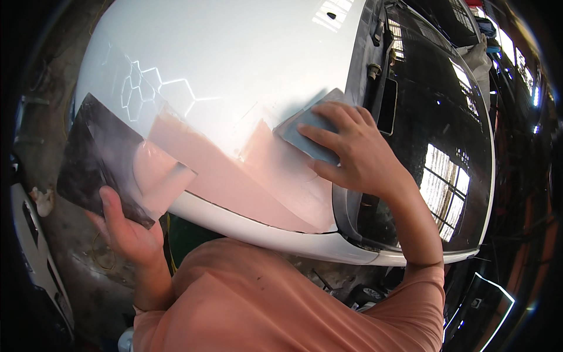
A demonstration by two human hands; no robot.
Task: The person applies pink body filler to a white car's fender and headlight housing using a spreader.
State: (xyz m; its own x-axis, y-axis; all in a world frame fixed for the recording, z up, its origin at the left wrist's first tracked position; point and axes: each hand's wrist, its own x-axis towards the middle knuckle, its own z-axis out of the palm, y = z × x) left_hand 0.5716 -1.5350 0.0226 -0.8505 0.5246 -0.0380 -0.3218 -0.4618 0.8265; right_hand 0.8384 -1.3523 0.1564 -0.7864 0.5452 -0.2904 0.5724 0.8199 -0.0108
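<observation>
My left hand (126, 232) grips the lower edge of a thin dark sheet (97, 152), its thumb laid over the near side. Smooth pink covers the sheet's right part, and a crease runs near the right corner. My right hand (358, 146) holds a flat blue-grey rectangular pad (302, 132) against the hood, fingers over its top and thumb at its near edge. Under and beside the pad lies a dull pink patch (234, 176) on the white car hood (246, 53), reaching from near the dark sheet to the windshield corner.
The dark windshield (437, 117) and a wiper (384, 64) lie right of my right hand. White bodywork (258, 237) curves between me and the pink patch. A white panel (38, 252) stands at the far left above the stained floor (94, 258).
</observation>
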